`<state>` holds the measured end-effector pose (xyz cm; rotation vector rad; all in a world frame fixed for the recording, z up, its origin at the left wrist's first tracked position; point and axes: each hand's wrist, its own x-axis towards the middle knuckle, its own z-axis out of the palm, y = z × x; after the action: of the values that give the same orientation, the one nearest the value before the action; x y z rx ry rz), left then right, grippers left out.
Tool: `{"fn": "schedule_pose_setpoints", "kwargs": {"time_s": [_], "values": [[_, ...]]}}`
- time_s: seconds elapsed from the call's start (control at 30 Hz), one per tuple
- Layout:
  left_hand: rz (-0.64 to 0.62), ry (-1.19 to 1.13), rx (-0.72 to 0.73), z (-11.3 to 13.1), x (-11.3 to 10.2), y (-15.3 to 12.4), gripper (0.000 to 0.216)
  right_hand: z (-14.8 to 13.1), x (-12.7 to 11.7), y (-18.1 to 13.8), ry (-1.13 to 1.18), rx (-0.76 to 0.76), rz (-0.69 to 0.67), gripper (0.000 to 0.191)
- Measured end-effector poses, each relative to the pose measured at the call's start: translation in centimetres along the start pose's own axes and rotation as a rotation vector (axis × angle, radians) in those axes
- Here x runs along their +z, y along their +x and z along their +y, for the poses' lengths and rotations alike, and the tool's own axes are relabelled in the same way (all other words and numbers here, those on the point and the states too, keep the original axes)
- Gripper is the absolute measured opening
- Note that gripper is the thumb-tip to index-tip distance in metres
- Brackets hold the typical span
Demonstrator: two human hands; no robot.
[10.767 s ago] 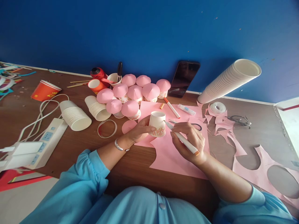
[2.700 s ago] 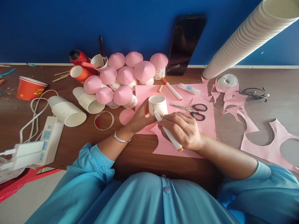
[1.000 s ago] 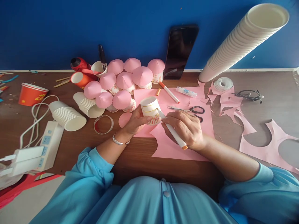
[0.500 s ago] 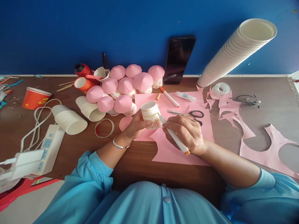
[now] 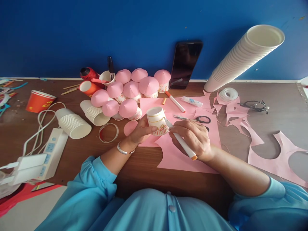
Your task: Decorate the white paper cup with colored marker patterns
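My left hand [image 5: 141, 131] grips a short white paper cup [image 5: 155, 119] with red and orange flower and grass drawings and a line around it. In my right hand [image 5: 193, 138] is a white marker [image 5: 184, 144] with an orange end, its tip against or very near the cup's right side. Pink paper [image 5: 187, 160] lies beneath both hands. Black-handled scissors [image 5: 202, 119] rest just beyond my right hand, partly hidden by it. Behind the cup stand several small cups topped with pink paper cones [image 5: 148, 85].
A phone [image 5: 186, 64] and a tall leaning stack of white cups [image 5: 245, 57] stand against the blue wall. Pink scraps [image 5: 267, 160] and a tape roll [image 5: 228, 94] lie right. To the left are cup stacks [image 5: 73, 123], a power strip [image 5: 54, 154] and an orange cup [image 5: 39, 102].
The whole view has shifted slightly, so everything sits a little lower and to the right. Both hands keep their hold on the cup and marker, the tip still at the cup's right side.
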<state>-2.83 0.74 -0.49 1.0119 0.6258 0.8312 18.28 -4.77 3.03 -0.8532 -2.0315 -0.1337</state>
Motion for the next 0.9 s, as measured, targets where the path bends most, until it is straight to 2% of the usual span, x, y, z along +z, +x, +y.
{"fn": "schedule_pose_setpoints", "kwargs": {"time_s": [0.3, 0.6, 0.77, 0.9], "values": [[0.0, 0.009, 0.002, -0.15, -0.22, 0.03, 0.059, -0.12, 0.02, 0.02, 0.007, 0.0, -0.007, 0.024], [0.028, 0.015, 0.01, -0.13, -0.32, -0.06, 0.049, -0.17, -0.09, -0.04, -0.005, -0.016, -0.018, 0.019], [0.033, -0.012, -0.01, -0.09, -0.21, -0.02, 0.056, -0.2, -0.1, -0.1, -0.01, -0.024, -0.031, 0.019], [0.046, -0.013, -0.016, -0.12, -0.13, -0.02, 0.055, -0.31, -0.32, 0.11, -0.013, -0.017, 0.009, 0.018]]}}
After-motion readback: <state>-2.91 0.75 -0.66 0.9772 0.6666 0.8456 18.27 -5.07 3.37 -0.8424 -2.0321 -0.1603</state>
